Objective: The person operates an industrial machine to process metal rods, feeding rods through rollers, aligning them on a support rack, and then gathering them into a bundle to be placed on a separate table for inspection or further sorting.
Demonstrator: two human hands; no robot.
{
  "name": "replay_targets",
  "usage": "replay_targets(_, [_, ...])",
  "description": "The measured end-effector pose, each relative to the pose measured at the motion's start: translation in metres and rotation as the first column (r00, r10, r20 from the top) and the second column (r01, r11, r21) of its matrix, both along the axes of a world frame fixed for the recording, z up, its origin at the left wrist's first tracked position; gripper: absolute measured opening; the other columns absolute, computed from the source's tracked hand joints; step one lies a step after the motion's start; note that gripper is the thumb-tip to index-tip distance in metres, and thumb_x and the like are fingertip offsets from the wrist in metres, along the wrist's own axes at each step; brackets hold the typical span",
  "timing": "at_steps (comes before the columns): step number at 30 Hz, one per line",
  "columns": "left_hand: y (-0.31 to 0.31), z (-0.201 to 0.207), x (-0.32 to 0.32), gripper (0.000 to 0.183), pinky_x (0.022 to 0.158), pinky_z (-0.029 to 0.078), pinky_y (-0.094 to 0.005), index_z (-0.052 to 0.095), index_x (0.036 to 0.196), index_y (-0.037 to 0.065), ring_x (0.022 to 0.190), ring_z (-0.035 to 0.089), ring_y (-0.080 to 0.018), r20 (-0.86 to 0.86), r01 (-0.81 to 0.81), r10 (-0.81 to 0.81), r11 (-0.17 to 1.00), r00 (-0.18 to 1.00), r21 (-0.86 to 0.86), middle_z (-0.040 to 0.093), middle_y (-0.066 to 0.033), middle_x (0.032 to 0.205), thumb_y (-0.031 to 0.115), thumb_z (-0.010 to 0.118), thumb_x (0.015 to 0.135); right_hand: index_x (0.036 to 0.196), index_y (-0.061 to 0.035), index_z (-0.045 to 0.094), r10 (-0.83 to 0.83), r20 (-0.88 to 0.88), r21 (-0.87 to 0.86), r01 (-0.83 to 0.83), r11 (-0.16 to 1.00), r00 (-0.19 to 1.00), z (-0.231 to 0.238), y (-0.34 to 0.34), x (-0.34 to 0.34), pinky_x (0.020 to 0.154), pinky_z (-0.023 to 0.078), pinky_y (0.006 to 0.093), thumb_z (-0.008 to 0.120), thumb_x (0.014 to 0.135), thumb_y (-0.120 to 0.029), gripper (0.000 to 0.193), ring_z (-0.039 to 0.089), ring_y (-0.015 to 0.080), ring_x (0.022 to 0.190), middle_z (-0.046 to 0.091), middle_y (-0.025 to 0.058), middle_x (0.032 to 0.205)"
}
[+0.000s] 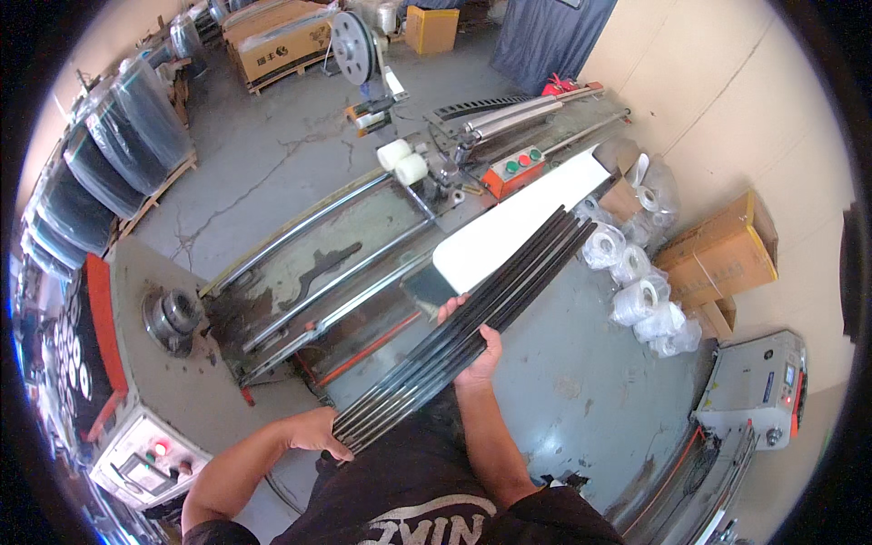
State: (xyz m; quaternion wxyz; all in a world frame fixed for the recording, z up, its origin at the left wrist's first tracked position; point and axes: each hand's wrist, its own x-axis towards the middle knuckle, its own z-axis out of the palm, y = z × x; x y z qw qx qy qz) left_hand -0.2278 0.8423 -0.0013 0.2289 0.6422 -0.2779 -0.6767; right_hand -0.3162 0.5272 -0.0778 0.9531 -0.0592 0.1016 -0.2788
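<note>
A bundle of several long dark rods [490, 313] lies slantwise across the front of my body, black toward the far right and shiny grey toward the near left. At the bundle's near end my left hand [316, 430] is closed around it, thumb at the rod tips. My right hand [477, 359] grips the middle from below, with its thumb on the near side and fingertips showing on the far side. Beyond the rods, a long white panel [509, 236] rests on the machine, partly covered by their far ends.
A long machine with metal rails [318, 272] runs from its grey headstock [173, 363] to an orange button box [513, 173]. Wrapped rolls [636, 300] and a cardboard box [722, 254] stand along the right wall. Another grey machine [754, 386] is at right; large wrapped rolls [104, 163] stand far left.
</note>
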Motion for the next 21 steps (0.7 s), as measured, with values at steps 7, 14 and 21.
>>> replay_targets(7, [-0.11,-0.011,0.062,0.03,0.077,0.053,-0.036,0.078,0.096,0.005,0.079,0.071,-0.018,-0.116,-0.105,0.118,0.988,0.986,0.116,0.078,-0.0042,0.084,0.024,0.092,0.077,0.137,0.0071,0.052,0.037,-0.036,0.125,-0.032,0.992,0.999,-0.029,-0.106,0.074,0.121,0.041,0.047,0.062,0.085,-0.018,0.058,0.06,0.0318,0.13,0.064,0.0168,0.127])
replay_targets(14, [-0.172,-0.04,0.109,0.024,0.075,0.061,-0.0327,0.075,0.099,-0.003,0.08,0.074,-0.0176,-0.246,-0.116,0.148,0.983,0.958,0.141,0.076,-0.0093,0.089,0.01,0.087,0.082,0.137,0.0069,0.05,0.007,-0.206,0.132,0.021,0.991,0.979,-0.046,-0.165,0.113,0.122,0.04,0.0451,0.062,0.086,-0.019,0.058,0.059,0.0304,0.131,0.062,0.0161,0.128])
replay_targets(21, [-0.2,-0.069,0.145,0.036,0.078,0.06,-0.0346,0.075,0.107,0.001,0.084,0.073,-0.0182,-0.282,-0.103,0.147,0.981,0.948,0.163,0.077,-0.0092,0.092,0.021,0.09,0.081,0.141,0.009,0.046,-0.022,-0.114,0.117,0.035,0.992,0.993,-0.078,-0.199,0.141,0.124,0.037,0.0462,0.062,0.089,-0.02,0.062,0.058,0.032,0.135,0.061,0.0188,0.134])
